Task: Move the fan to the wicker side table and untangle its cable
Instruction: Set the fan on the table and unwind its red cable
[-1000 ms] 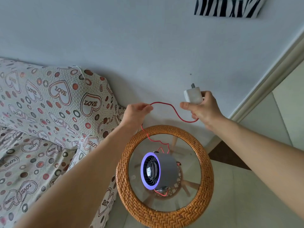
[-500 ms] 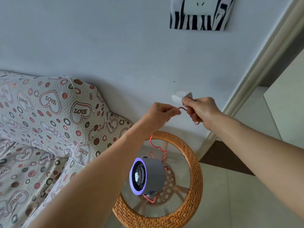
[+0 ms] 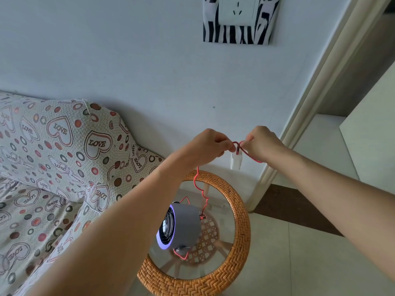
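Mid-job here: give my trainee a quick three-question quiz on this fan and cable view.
1. True or false: the fan stands on the wicker table.
2. What hangs below the two hands? A) a white plug B) a remote
3. What colour is the cable?

Key:
1. True; it sits on the glass top.
2. A; the plug dangles while the left hand and right hand pinch the cable.
3. Red.
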Motion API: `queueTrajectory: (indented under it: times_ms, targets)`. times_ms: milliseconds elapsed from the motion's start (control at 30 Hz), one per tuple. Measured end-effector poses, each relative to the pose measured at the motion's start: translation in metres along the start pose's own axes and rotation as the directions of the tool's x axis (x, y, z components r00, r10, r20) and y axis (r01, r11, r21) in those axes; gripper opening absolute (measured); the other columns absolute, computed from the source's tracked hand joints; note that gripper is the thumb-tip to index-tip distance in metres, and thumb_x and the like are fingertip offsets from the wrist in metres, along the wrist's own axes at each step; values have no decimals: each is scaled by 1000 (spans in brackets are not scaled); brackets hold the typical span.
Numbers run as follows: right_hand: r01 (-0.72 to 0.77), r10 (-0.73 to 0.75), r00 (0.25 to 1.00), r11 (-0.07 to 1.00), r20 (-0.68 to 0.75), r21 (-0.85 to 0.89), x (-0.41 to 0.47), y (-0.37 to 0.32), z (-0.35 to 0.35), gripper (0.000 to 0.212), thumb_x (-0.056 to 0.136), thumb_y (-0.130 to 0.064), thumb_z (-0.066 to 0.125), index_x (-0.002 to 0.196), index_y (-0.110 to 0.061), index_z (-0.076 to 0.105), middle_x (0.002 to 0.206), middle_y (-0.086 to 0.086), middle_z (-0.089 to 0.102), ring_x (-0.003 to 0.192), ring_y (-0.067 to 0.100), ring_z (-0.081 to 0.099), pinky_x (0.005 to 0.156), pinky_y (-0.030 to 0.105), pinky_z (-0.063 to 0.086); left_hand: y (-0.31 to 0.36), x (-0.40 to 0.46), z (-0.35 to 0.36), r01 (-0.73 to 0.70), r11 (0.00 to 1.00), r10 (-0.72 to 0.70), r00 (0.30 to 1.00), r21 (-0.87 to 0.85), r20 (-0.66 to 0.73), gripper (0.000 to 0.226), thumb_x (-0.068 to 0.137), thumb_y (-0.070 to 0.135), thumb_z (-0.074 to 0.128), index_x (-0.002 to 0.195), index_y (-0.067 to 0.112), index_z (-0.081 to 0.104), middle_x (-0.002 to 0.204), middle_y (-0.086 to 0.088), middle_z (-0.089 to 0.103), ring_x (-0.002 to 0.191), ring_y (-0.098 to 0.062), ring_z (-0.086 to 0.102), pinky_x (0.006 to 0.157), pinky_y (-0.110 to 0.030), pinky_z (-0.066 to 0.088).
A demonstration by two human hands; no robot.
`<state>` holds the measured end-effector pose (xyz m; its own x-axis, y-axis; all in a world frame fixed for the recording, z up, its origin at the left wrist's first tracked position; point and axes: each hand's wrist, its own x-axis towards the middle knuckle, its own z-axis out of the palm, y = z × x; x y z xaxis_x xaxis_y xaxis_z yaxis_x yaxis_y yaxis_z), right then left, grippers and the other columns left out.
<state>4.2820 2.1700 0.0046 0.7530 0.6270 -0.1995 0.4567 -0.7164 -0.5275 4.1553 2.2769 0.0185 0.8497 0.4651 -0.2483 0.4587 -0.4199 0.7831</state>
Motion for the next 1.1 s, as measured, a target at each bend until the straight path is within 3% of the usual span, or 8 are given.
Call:
queueTrajectory:
  times_ms: [167, 367, 500, 700, 800, 933, 1033, 1100]
  targets:
    - [201, -188, 972, 976, 140, -85, -16, -1, -8, 14, 92, -14, 51, 99, -14, 63, 111, 11, 59, 87, 25, 57, 74, 37, 50, 11, -6, 0, -44, 997, 45, 999, 63, -6, 22, 96, 32, 56, 87, 27, 75, 44, 20, 52, 44, 4, 50, 41, -7, 31]
    - [314, -320, 924, 947, 209, 63, -35, 4, -24, 29, 94, -32, 53, 82, -12, 70, 73, 1, 64, 61, 16, 58, 62, 31, 45, 29, -10, 3, -88, 987, 95, 994, 134, -46, 23, 87, 44, 63, 73, 26, 65, 69, 8, 59, 63, -9, 50, 58, -22, 37]
    - [331, -307, 933, 936, 185, -118, -46, 0, -31, 36, 96, -35, 46, 71, -24, 69, 83, -9, 70, 79, 9, 63, 77, 30, 49, 35, -18, 5, -136, 987, 139, 990, 91, -37, 23, 87, 43, 65, 76, 23, 64, 62, 13, 55, 49, -1, 45, 46, -15, 32]
    - [157, -306, 912, 875, 274, 457, -72, -3, -44, 25, 93, -16, 52, 92, -4, 74, 90, 2, 78, 93, 12, 70, 97, 31, 46, 42, -40, 0, -171, 984, 165, 983, -58, -85, 14, 91, 26, 62, 80, 17, 64, 59, 9, 52, 37, 3, 41, 37, -9, 29]
    - [214, -367, 895, 853, 254, 476, -90, -5, -47, 24, 98, -12, 49, 93, -5, 71, 89, 4, 78, 89, 14, 73, 89, 31, 55, 42, -57, -5, -211, 974, 203, 975, -87, -95, 11, 91, 19, 59, 80, 18, 63, 53, 14, 53, 42, 3, 44, 42, -9, 33]
    - [284, -371, 919, 856, 132, 431, -109, -2, -48, 20, 97, -12, 54, 99, -3, 72, 87, 6, 77, 82, 14, 74, 79, 31, 61, 34, -75, 1, -252, 967, 241, 952, -39, -189, 3, 93, 22, 61, 94, 20, 60, 80, 9, 61, 71, -6, 55, 59, -16, 41]
    - [261, -318, 947, 839, 41, 477, -122, 0, -43, 17, 95, -13, 59, 97, -4, 73, 84, 6, 77, 80, 15, 75, 78, 34, 61, 20, -89, 13, -229, 973, 192, 866, -24, -461, 22, 91, 35, 62, 76, 20, 58, 67, 10, 57, 56, -4, 49, 50, -18, 36]
    - [249, -293, 956, 833, 12, 495, -130, 1, -37, 16, 94, -14, 60, 95, -6, 74, 82, 6, 77, 79, 15, 75, 77, 34, 61, 10, -100, 22, -125, 988, 76, 902, -89, -425, 38, 92, 43, 59, 63, 19, 62, 51, 8, 59, 42, -4, 48, 46, -19, 37]
